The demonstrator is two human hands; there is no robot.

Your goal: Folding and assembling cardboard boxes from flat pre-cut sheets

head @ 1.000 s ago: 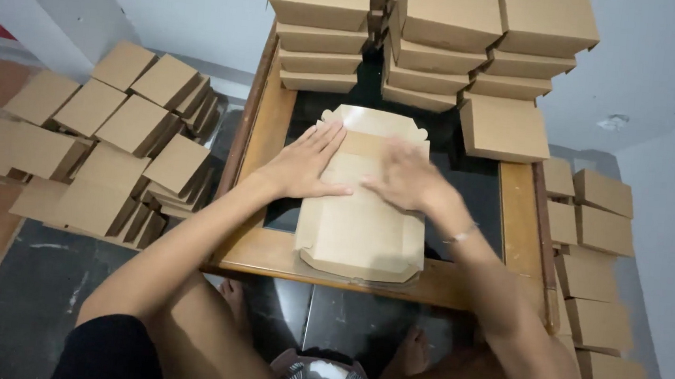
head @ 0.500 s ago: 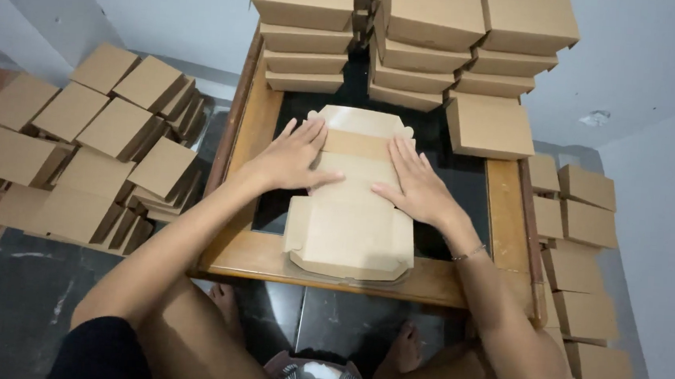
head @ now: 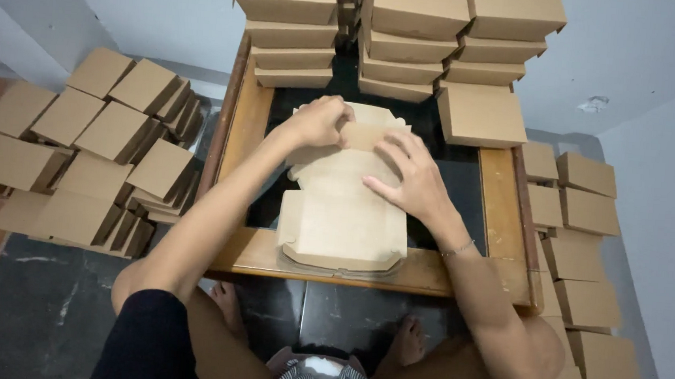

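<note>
A flat brown cardboard box blank (head: 343,221) lies on a low wooden-framed table with a dark top (head: 501,225). My left hand (head: 318,122) grips the blank's far flap and folds it toward me. Beside it, my right hand (head: 413,179) presses flat on the middle of the blank, fingers spread. The near end of the blank overhangs the table's front rail.
Stacks of folded brown boxes (head: 396,35) stand at the table's far end, with one single box (head: 481,116) at the right. More boxes lie in rows on the floor at left (head: 95,149) and right (head: 578,254). My bare feet show under the table.
My left hand has moved to the far edge of the blank and closed on the flap, lifting it. My right hand has stayed pressing on the middle.
</note>
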